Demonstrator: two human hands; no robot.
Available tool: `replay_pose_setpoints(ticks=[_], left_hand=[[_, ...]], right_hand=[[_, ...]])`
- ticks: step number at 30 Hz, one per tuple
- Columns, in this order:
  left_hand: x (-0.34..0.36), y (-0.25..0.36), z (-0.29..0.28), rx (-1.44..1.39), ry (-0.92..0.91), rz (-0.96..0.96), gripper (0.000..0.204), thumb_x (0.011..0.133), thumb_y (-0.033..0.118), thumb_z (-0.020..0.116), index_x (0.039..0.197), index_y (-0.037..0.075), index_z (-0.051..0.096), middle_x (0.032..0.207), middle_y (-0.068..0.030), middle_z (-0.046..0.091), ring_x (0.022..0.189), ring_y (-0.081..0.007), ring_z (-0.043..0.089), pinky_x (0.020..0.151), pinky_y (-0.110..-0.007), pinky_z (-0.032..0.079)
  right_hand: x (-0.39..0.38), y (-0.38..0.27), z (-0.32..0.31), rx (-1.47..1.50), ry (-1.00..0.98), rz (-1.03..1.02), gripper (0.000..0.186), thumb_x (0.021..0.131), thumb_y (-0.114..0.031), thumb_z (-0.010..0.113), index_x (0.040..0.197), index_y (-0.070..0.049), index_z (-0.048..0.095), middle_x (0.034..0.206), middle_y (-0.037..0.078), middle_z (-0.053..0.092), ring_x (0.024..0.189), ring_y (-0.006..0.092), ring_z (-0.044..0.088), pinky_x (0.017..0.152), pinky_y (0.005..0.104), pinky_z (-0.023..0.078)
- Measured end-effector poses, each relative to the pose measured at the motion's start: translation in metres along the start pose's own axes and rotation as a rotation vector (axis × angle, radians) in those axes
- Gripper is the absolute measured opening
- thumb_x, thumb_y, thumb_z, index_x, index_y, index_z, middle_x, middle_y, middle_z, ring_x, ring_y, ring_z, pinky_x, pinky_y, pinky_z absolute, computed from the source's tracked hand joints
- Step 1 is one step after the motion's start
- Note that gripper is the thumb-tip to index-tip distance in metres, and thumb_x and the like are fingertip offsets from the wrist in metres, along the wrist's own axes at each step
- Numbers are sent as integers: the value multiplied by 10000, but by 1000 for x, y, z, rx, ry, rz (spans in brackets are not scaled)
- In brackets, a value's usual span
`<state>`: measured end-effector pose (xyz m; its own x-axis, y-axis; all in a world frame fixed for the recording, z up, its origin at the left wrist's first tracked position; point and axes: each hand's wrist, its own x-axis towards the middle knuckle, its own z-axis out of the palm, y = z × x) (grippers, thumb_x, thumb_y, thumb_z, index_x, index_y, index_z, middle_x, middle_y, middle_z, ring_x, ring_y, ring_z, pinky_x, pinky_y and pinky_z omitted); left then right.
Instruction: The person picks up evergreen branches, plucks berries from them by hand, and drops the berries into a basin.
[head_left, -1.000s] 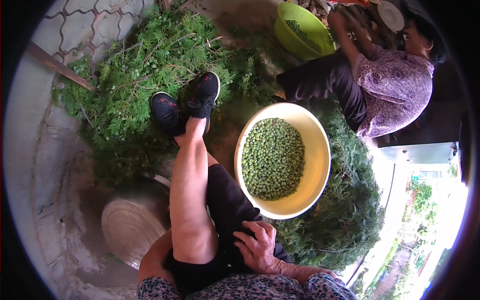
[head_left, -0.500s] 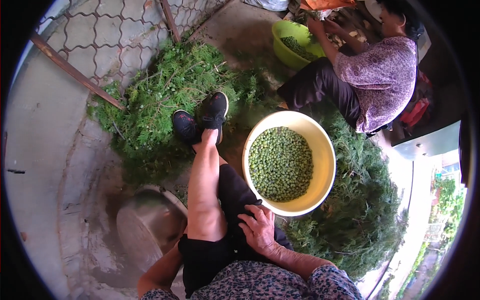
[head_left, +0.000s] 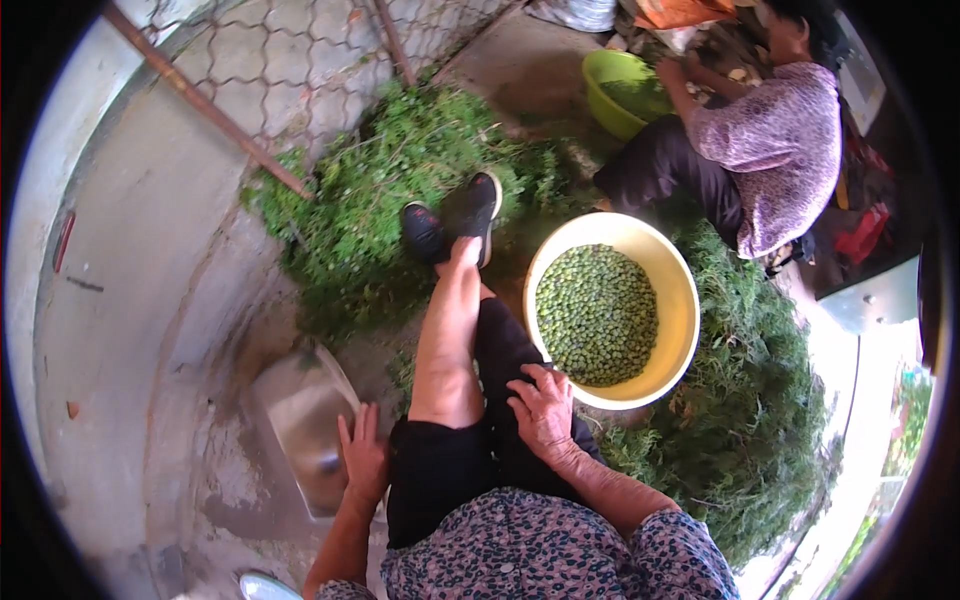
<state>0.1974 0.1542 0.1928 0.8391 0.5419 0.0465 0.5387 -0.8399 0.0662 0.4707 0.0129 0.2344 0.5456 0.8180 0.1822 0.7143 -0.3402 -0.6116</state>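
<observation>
Showing clear of the bare knee that hid it half a second ago, the left hand [head_left: 366, 455] now has its fingers spread wide beside the rim of a dull silver metal basin [head_left: 305, 420], holding nothing visible; whether the fingertips touch that rim is hard to tell. The right hand [head_left: 545, 410] stays on the dark-clothed thigh, fingers parted and loosely bent, with nothing seen in its grasp, though its palm side is hidden. Just beyond its fingers stands the round pale-yellow plastic basin [head_left: 680, 310], its mound of small round green fruits [head_left: 597, 315] looking unchanged. The whole view has shifted, bringing a pale curved object [head_left: 268, 588] in at the lower edge, too cut off to identify. The knee and shin stand between the metal basin and the yellow one. Leafy green cut branches [head_left: 360, 170] lie around the black shoes [head_left: 485, 200], and a darker green heap of foliage [head_left: 740, 400] spreads right of the yellow basin. At upper right sits a co-worker in a purple patterned top [head_left: 770, 150], head partly cut off, hands blurred beside a lime-green plastic basin [head_left: 600, 95].
</observation>
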Motion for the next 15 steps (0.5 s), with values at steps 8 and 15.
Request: replay_pose_setpoints(ticks=[8, 15], left_hand=[[-12, -29, -72, -11, 273, -677, 734, 608, -66, 546, 1314, 23, 368, 1376, -214, 295, 1270, -351, 304, 1038, -526, 212], [-78, -101, -94, 274, 329, -1108, 601, 709, 17, 544, 1287, 10, 381, 1359, -154, 369, 1248, -336, 344, 963, -517, 302]], right_hand=[[-2, 5, 2, -138, 32, -65, 254, 685, -116, 660, 939, -120, 644, 1127, 65, 518, 1046, 286, 443, 900, 420, 351], [-4, 4, 6, -102, 21, -74, 243, 714, -94, 647, 956, -94, 641, 1148, 75, 521, 1047, 292, 442, 925, 409, 345]])
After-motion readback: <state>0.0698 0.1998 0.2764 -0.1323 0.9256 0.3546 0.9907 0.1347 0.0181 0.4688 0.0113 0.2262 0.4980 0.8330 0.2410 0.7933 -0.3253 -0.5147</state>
